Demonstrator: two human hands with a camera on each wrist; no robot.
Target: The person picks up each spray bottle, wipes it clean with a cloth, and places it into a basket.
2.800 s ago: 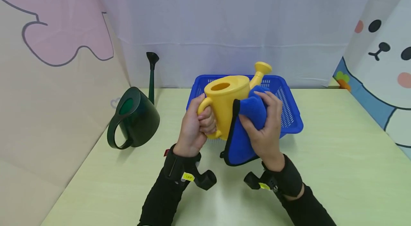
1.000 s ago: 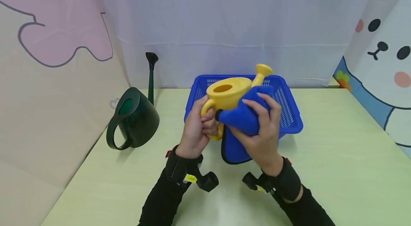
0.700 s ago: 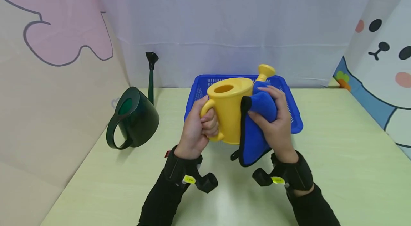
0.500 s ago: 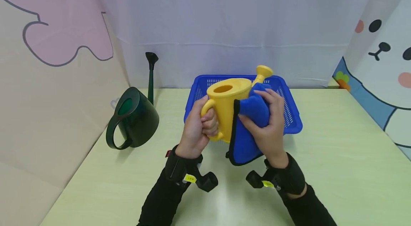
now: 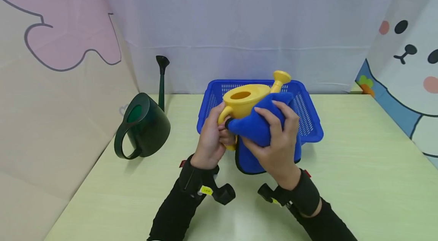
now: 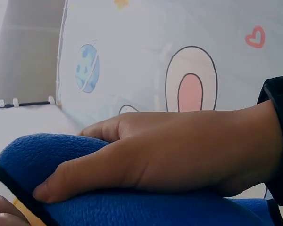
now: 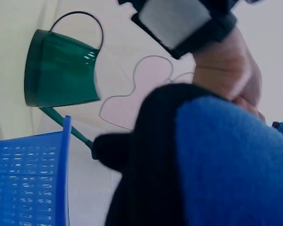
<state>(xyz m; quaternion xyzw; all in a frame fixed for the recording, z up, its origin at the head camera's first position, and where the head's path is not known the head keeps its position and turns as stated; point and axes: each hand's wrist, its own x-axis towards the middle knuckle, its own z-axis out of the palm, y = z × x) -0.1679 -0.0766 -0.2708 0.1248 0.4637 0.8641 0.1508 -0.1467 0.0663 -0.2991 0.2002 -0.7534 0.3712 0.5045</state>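
Note:
A yellow watering can (image 5: 244,104) is held up in front of the basket, its spout pointing to the back right. My left hand (image 5: 213,138) grips the can's handle with curled fingers. Bunched in my right hand (image 5: 278,138) is a blue cloth (image 5: 254,129) with black edging, pressed against the can's side. The cloth covers most of the can's body and overlaps the left fingers. In the left wrist view the right hand (image 6: 179,150) spreads over the cloth (image 6: 47,150), thumb along its near side. The cloth (image 7: 236,165) also fills much of the right wrist view.
A blue plastic basket (image 5: 309,119) stands on the table behind the can. To the left is a dark green watering can (image 5: 150,130) with a long upright spout. The pale table (image 5: 359,165) ends at a white curtain (image 5: 239,24) at the back.
The right hand with the cloth swings back and forth across the yellow can; since half a second ago it has turned and shifted left. The left hand keeps its grip, slightly further right.

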